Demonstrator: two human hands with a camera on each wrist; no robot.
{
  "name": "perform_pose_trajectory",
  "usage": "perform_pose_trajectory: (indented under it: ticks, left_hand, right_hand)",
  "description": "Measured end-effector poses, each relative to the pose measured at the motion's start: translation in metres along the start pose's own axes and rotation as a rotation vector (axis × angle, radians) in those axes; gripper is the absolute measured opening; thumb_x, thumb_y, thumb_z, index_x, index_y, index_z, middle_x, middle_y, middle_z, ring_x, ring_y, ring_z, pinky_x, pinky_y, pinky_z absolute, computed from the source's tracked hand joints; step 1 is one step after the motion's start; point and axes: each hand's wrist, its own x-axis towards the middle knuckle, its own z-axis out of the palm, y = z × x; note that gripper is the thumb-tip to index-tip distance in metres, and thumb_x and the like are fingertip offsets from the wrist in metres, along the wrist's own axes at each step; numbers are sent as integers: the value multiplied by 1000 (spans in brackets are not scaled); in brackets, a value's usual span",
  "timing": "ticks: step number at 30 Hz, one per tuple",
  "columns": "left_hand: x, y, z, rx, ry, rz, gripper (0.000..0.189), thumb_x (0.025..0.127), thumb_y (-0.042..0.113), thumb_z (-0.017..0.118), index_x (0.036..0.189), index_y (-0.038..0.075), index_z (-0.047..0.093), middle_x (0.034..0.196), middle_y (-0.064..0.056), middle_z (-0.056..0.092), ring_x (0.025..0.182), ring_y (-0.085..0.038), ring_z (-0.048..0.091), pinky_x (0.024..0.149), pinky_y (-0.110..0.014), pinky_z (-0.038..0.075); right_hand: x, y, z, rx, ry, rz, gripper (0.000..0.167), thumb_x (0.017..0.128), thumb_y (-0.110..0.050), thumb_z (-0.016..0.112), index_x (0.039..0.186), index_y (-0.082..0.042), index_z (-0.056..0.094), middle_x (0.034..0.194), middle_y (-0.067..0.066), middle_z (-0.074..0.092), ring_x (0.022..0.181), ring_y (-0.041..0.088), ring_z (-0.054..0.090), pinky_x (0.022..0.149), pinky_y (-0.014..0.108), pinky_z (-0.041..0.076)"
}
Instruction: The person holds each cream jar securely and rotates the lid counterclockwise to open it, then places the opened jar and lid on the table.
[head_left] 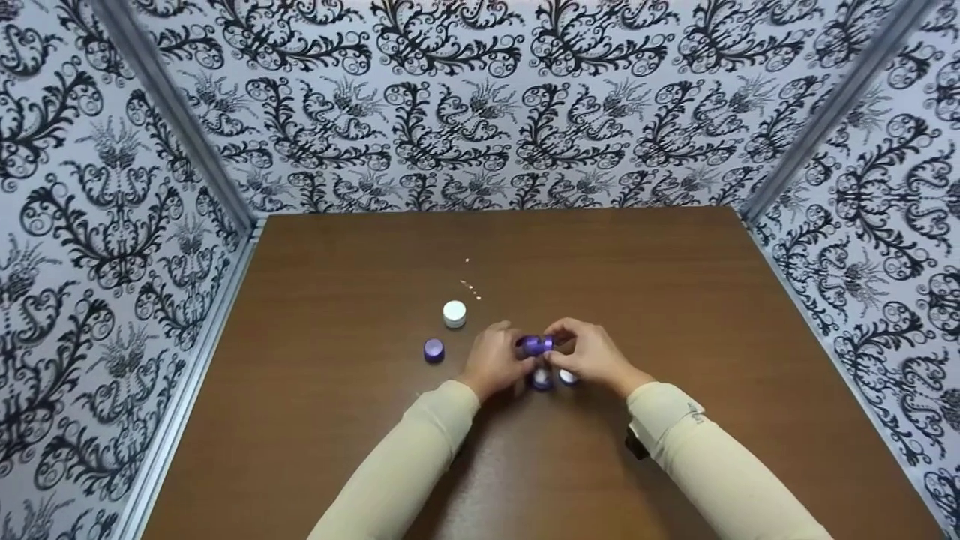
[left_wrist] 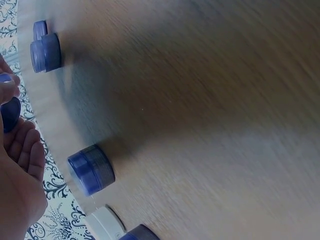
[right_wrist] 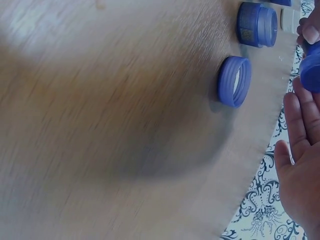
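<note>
In the head view my left hand (head_left: 496,356) holds a small purple screw-top jar (head_left: 531,345) on its side, above the table. My right hand (head_left: 589,352) pinches the jar's right end, a purple lid (head_left: 548,343), between thumb and fingers. Whether lid and jar are joined is hard to tell. Just below the hands stand an open purple jar (head_left: 541,380) and an upturned purple lid (head_left: 568,376) with a white inside. The right wrist view shows that ring-like lid (right_wrist: 234,81) beside the jar (right_wrist: 257,25).
Left of my hands stand a purple jar (head_left: 433,350) and a white jar (head_left: 454,313). Small pale crumbs (head_left: 471,287) lie behind them on the brown wooden table (head_left: 337,285). Patterned walls (head_left: 480,105) with grey metal rails enclose the table at the back and sides.
</note>
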Motion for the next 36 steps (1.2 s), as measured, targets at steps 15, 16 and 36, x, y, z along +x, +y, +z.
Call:
perform_pose_trajectory:
  ticks: [15, 16, 36]
  left_hand:
    - [2, 1, 1, -16, 11, -13, 32, 76, 31, 82, 99, 9, 76, 93, -2, 68, 87, -21, 64, 79, -36, 51]
    - [2, 2, 0, -13, 8, -15, 32, 76, 32, 82, 98, 9, 76, 92, -2, 68, 86, -21, 64, 79, -36, 51]
    - [-1, 1, -3, 6, -37, -55, 37, 79, 36, 80, 104, 9, 75, 96, 0, 64, 90, -18, 63, 81, -32, 51]
  right_hand:
    - [0, 11, -3, 7, -4, 33, 32, 79, -14, 80, 109, -7, 69, 98, 0, 72, 88, 18, 69, 81, 41, 53]
    - [0, 11, -3, 8, -7, 41, 33, 79, -14, 81, 108, -7, 69, 97, 0, 72, 88, 18, 69, 82, 41, 53]
    - [4, 18, 3, -14, -27, 100, 34, 80, -11, 82, 110, -6, 68, 103, 4, 73, 97, 23, 69, 89, 45, 51]
